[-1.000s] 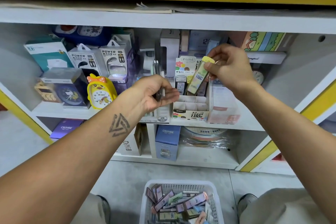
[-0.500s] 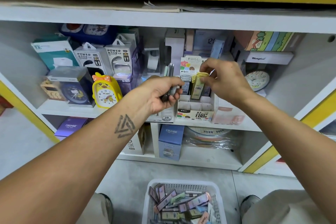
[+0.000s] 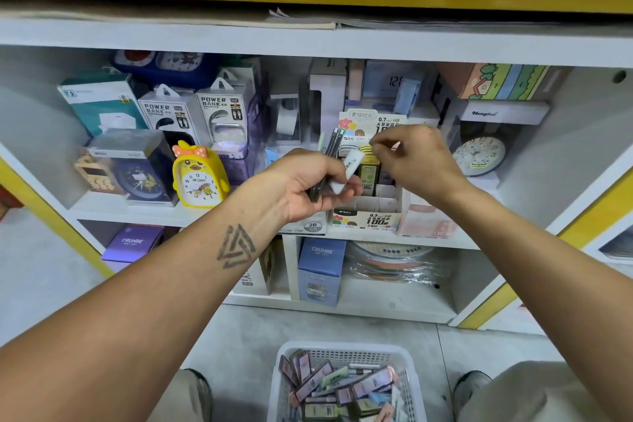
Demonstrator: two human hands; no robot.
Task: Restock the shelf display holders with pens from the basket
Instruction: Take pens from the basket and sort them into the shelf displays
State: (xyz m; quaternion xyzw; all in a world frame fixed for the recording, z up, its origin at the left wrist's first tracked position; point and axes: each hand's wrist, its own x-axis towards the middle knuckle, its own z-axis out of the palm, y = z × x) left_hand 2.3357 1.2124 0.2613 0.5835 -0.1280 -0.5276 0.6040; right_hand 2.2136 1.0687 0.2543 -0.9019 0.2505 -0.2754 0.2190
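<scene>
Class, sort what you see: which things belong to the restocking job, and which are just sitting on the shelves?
Job: left hand gripping packs; right hand; display holder; basket.
Lying about: duck clock; power bank boxes; round clock.

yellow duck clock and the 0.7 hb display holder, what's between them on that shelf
In the head view, the left hand, gripping several packs, covers most of the stretch between the yellow duck clock and the display holder.

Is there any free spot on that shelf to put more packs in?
The display holder has bare front compartments below the yellow packs standing at its back. The lower shelf is bare in front of the plastic-wrapped stack. Around the yellow duck clock and power bank boxes it is crowded.
</scene>
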